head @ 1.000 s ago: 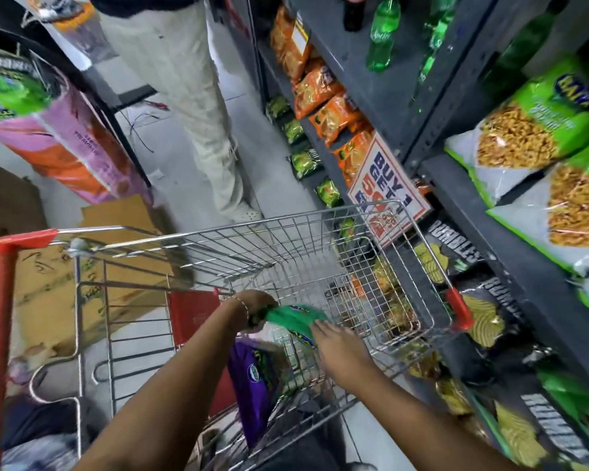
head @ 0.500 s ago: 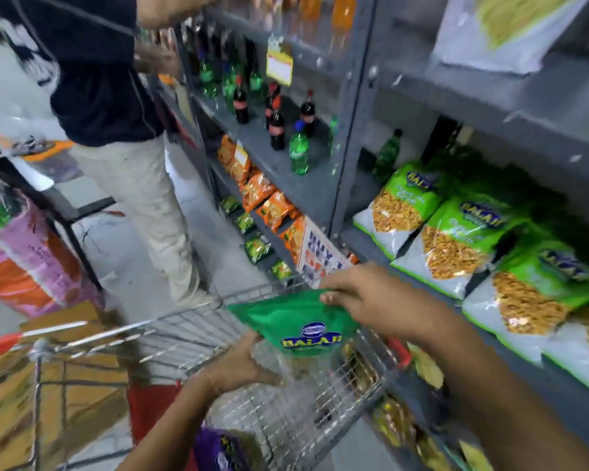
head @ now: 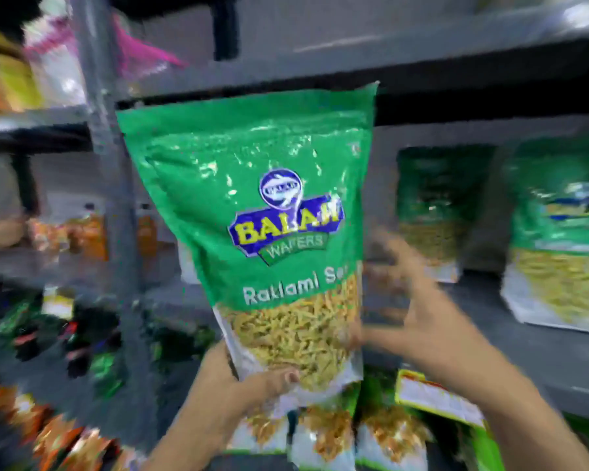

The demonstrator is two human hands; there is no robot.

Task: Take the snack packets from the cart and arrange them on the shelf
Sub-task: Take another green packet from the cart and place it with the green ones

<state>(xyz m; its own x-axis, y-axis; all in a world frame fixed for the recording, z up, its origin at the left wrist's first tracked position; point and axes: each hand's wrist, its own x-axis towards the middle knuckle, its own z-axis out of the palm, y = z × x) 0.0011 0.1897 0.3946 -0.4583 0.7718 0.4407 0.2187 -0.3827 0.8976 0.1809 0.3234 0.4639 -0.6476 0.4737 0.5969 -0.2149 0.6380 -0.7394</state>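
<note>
A green snack packet [head: 252, 229] fills the centre of the view, held upright with its print facing the camera. The left hand [head: 242, 385] grips its bottom corner at about six o'clock, thumb across the clear window. The right hand [head: 422, 314], blurred, fingers spread, is at the packet's lower right edge, about four o'clock. Behind stands a grey shelf [head: 541, 362], with two similar green packets [head: 558, 232] upright on it at three o'clock. More packets [head: 354, 433] lie below at six o'clock.
</note>
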